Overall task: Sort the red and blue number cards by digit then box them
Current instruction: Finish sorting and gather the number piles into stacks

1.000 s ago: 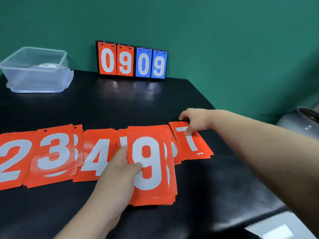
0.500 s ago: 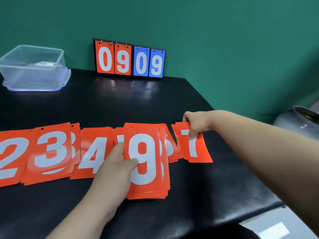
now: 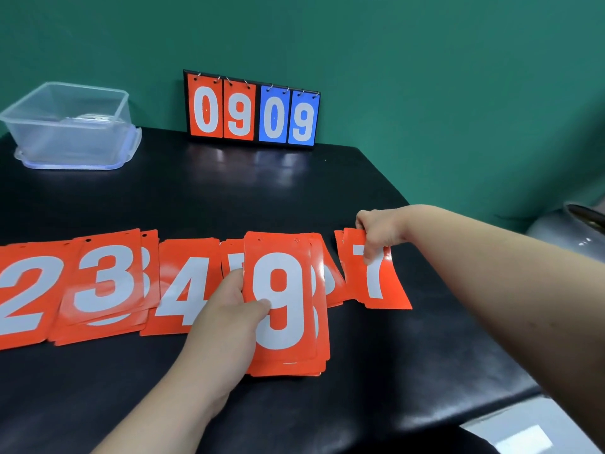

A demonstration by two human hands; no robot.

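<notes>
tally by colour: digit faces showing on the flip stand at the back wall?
Red: 2, the red 0 and the red 9
Blue: 2, the blue 0 and the blue 9
Total: 4 faces on the flip stand

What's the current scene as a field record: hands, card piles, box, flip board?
left hand: grips red card stack, 9 on top
right hand: pinches top edge of red 7 card
piles: 2 pile, 3 pile, 4 pile in a row on black table
box: clear plastic container, far left, contents unclear
scoreboard: flip scoreboard at wall, red 0 9, blue 0 9
</notes>
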